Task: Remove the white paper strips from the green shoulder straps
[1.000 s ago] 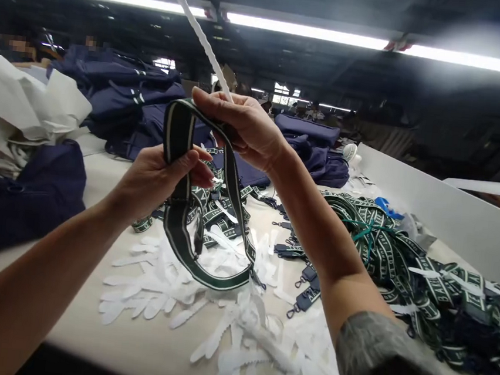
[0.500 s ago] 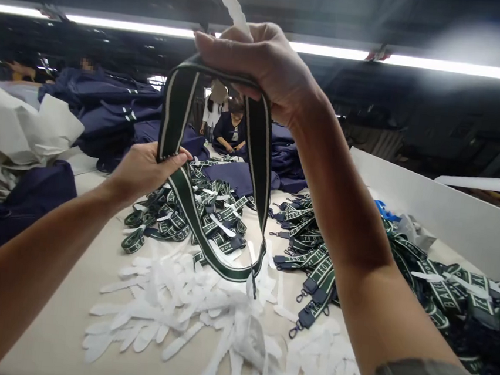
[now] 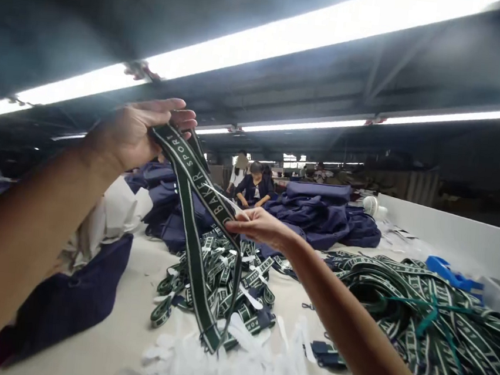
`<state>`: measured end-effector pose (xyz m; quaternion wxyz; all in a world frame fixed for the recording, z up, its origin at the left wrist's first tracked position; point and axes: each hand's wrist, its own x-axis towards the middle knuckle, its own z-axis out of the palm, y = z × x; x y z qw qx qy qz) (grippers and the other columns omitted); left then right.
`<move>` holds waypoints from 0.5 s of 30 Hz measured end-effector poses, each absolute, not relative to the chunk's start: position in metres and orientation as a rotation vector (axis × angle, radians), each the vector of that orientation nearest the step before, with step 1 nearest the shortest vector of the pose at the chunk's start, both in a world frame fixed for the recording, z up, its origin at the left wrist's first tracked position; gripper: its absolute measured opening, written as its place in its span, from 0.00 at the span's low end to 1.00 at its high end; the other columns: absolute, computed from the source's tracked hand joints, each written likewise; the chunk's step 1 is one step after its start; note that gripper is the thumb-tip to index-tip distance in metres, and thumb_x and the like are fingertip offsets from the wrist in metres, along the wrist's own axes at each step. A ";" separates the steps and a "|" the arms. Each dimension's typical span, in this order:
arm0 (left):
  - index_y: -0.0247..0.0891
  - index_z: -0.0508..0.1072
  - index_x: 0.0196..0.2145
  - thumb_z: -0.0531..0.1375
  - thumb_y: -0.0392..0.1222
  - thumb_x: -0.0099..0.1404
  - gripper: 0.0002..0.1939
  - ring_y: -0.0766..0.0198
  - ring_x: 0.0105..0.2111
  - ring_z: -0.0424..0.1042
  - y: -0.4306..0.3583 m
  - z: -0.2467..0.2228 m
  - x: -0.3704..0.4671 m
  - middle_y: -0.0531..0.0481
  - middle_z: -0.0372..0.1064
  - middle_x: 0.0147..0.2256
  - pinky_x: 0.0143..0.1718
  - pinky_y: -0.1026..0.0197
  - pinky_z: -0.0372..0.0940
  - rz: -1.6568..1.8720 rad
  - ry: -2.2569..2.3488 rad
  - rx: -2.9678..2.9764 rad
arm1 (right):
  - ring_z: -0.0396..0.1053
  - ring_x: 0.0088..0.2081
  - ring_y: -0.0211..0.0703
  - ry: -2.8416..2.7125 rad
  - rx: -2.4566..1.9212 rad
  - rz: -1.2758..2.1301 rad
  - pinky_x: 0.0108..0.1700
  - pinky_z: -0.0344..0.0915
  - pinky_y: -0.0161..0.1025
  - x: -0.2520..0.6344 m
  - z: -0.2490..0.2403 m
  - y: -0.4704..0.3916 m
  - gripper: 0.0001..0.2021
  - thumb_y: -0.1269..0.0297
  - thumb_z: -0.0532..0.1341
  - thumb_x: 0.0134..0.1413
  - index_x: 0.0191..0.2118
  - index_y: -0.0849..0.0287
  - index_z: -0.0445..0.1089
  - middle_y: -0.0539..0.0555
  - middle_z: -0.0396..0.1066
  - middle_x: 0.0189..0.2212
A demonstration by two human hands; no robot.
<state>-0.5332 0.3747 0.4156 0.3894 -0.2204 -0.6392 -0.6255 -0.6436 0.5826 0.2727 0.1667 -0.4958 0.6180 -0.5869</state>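
Note:
A dark green strap [image 3: 192, 235] with pale stripes and lettering hangs in a long loop from my left hand [image 3: 143, 130], raised at the upper left with the strap between thumb and fingers. My right hand [image 3: 257, 226] pinches the strap's lettered part lower down, near the centre, along with a thin white strip [image 3: 220, 195]. The loop's bottom hangs just above many white paper strips [image 3: 233, 363] on the table [image 3: 132, 312]. Behind the loop lies a pile of coiled green straps [image 3: 223, 279].
Bundled straps [image 3: 424, 310] lie at the right, with a blue tape dispenser [image 3: 453, 276] behind them. Navy fabric [image 3: 318, 212] is heaped at the back. A low white partition [image 3: 453, 236] borders the right side. Another person [image 3: 254, 185] sits beyond the table.
The view has tilted up and turned right. My left hand has gone up and now holds the strap's top; my right hand has come down to its lettered part. The loop is narrower.

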 end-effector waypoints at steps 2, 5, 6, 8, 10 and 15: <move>0.28 0.72 0.49 0.57 0.29 0.64 0.16 0.54 0.45 0.74 0.384 0.428 -0.528 0.44 0.76 0.40 0.60 0.40 0.60 -1.523 -1.675 -0.604 | 0.40 0.19 0.26 1.662 -1.408 -1.782 0.22 0.35 0.33 -0.646 0.253 0.571 0.34 0.48 0.75 0.34 0.19 0.58 0.47 0.39 0.45 0.15; 0.28 0.72 0.48 0.55 0.30 0.67 0.13 0.55 0.42 0.75 0.404 0.438 -0.519 0.45 0.76 0.36 0.59 0.39 0.59 -1.442 -1.714 -0.607 | 0.45 0.22 0.27 1.419 -1.493 -1.972 0.25 0.40 0.33 -0.644 0.244 0.556 0.28 0.49 0.75 0.35 0.21 0.61 0.57 0.42 0.55 0.20; 0.28 0.72 0.48 0.56 0.31 0.67 0.13 0.57 0.40 0.75 0.409 0.440 -0.517 0.45 0.76 0.35 0.59 0.39 0.60 -1.418 -1.707 -0.614 | 0.45 0.22 0.27 1.319 -1.514 -2.010 0.24 0.40 0.32 -0.642 0.246 0.551 0.26 0.50 0.75 0.36 0.23 0.62 0.61 0.43 0.57 0.22; 0.28 0.72 0.48 0.59 0.30 0.65 0.13 0.60 0.38 0.75 0.418 0.443 -0.516 0.48 0.76 0.33 0.59 0.42 0.61 -1.401 -1.684 -0.626 | 0.44 0.21 0.26 1.133 -1.528 -2.025 0.23 0.39 0.32 -0.636 0.249 0.540 0.23 0.52 0.75 0.38 0.27 0.62 0.65 0.43 0.58 0.23; 0.28 0.71 0.49 0.64 0.25 0.59 0.19 0.63 0.37 0.75 0.421 0.447 -0.516 0.51 0.76 0.31 0.58 0.46 0.64 -1.412 -1.671 -0.624 | 0.43 0.19 0.26 0.990 -1.550 -1.975 0.20 0.37 0.33 -0.628 0.251 0.528 0.21 0.53 0.74 0.41 0.29 0.61 0.66 0.43 0.59 0.22; 0.22 0.61 0.57 0.61 0.19 0.58 0.29 0.59 0.41 0.77 0.416 0.462 -0.508 0.49 0.77 0.32 0.50 0.47 0.70 -1.314 -1.617 -0.635 | 0.45 0.15 0.25 0.867 -1.612 -1.738 0.17 0.38 0.32 -0.618 0.232 0.515 0.18 0.52 0.69 0.50 0.34 0.61 0.65 0.48 0.70 0.25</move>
